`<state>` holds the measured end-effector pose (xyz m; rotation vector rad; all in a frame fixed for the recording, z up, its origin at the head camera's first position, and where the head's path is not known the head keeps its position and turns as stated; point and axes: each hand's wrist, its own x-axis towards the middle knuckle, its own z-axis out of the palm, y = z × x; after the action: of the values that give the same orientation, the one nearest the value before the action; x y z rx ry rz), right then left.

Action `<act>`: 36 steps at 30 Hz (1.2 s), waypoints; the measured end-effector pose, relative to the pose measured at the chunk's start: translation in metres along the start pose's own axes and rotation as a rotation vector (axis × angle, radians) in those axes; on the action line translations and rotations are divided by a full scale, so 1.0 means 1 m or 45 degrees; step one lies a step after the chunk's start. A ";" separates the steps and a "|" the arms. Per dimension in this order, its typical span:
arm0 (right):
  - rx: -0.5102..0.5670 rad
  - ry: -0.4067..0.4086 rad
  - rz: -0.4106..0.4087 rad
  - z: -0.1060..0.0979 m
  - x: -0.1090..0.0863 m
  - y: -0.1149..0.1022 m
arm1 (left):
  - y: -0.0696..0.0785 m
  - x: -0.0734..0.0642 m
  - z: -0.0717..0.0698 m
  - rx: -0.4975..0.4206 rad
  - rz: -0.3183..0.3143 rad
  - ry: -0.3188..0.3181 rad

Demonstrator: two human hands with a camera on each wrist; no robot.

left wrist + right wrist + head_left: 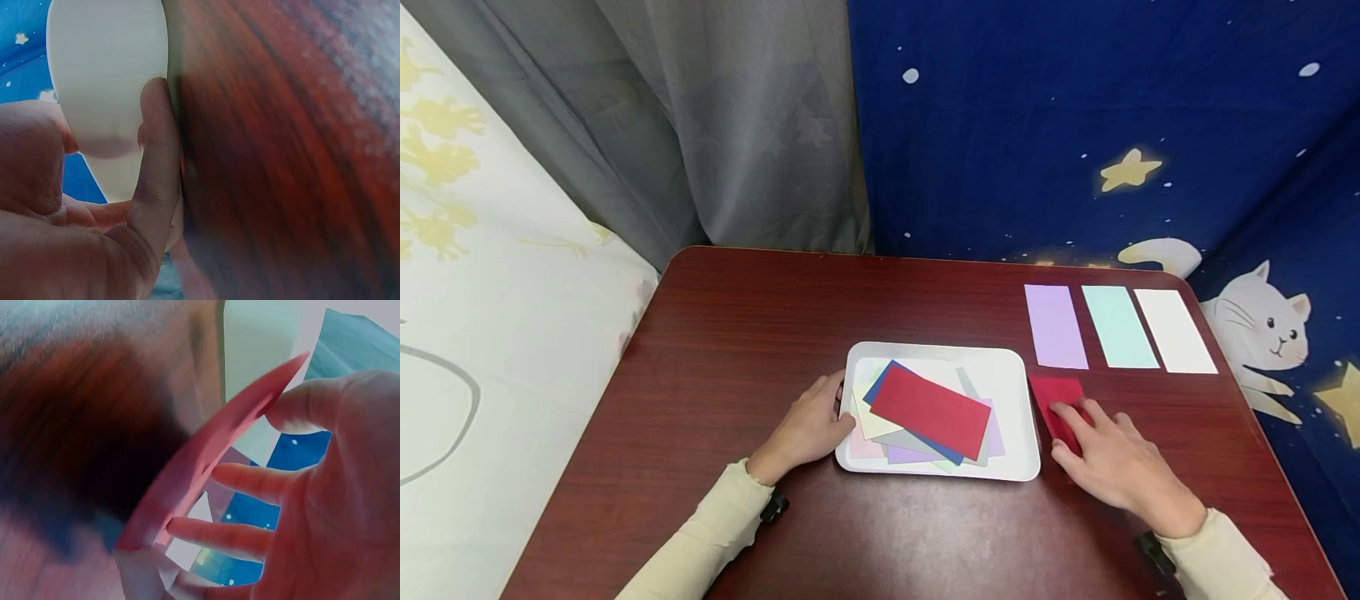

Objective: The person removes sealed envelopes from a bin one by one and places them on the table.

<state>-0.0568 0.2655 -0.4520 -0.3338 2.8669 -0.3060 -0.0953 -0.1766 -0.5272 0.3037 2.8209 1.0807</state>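
A white tray [938, 476] lies on the table, with several overlapping coloured cards in it. On top of them is a red card [930, 412], slanted over a blue card [874, 390]. My left hand [808, 423] grips the tray's left edge, its thumb toward the rim; the left wrist view shows fingers around the pale tray wall [106, 81]. To the right of the tray, my right hand [1116, 458] rests its fingertips on another red card [1054, 388]. Close up, straight fingers and a thumb touch this card [187, 462]; its far side is hidden.
Beyond the right hand, a lilac card [1056, 327], a mint card [1120, 327] and a white card [1176, 331] lie in a row. Dark wood forms the table [737, 325], with a blue curtain [1000, 150] and a grey curtain [767, 125] behind it.
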 end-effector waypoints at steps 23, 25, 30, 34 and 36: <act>-0.138 0.020 0.103 0.024 0.009 -0.017 | 0.002 -0.002 -0.001 -0.022 -0.004 0.003; -0.140 0.022 0.101 0.023 0.008 -0.017 | 0.003 -0.002 -0.001 -0.020 -0.006 0.001; -0.127 0.023 0.091 0.020 0.007 -0.014 | 0.004 -0.003 -0.002 -0.019 -0.017 -0.006; -0.103 0.061 0.080 0.015 0.007 -0.012 | 0.003 -0.002 -0.001 -0.015 -0.009 -0.005; -0.087 0.115 0.069 0.012 0.007 -0.011 | 0.002 -0.001 -0.001 -0.012 -0.006 -0.004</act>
<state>-0.0578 0.2507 -0.4620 -0.2609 2.9747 -0.2195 -0.0941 -0.1764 -0.5253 0.2974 2.8119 1.0912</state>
